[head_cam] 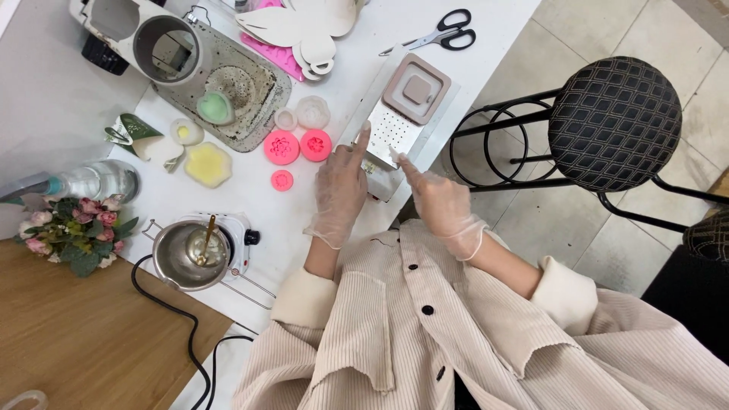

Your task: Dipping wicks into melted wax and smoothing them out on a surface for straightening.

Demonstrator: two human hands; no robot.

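**A:** Start near. What are the hands doing?

**B:** Both wear thin clear gloves. The left hand [339, 184] lies mostly flat, fingers loosely out, forefinger stretched to the left edge of the perforated metal tray [387, 130]. The right hand [439, 203] is loosely curled with its forefinger pointing at the tray's near end. Neither hand grips anything; they only touch or nearly touch the metal.

**A:** And where does that tray sit?

**B:** On the white counter [53, 106], close to its right edge, with its near end by a small metal block [380, 178] that I can't make out well. A taupe square mould [415, 89] rests on its far half.

**A:** So the risk?

**B:** I'd judge a push from the fingertips could slide the tray right, toward the edge and the floor by the black stool [613, 112]. Gloves on smooth metal may also slip.

**A:** Anything to the left?

**B:** Near the left forearm stands a small electric hotplate [239, 235] carrying a steel pot [184, 257] with a stick in it; whether it's hot I can't tell. A loose sleeve swinging left could catch the pot handle, and the black cord [171, 311] trails off the counter's near edge.

**A:** Farther off?

**B:** Pink round moulds [298, 146], a yellow flower-shaped piece [207, 164], and a grubby metal tray [243, 91] holding a green heart [216, 108]. Scissors [444, 35] lie at the far side, well apart from both hands; a reach across the tray would pass close to them.
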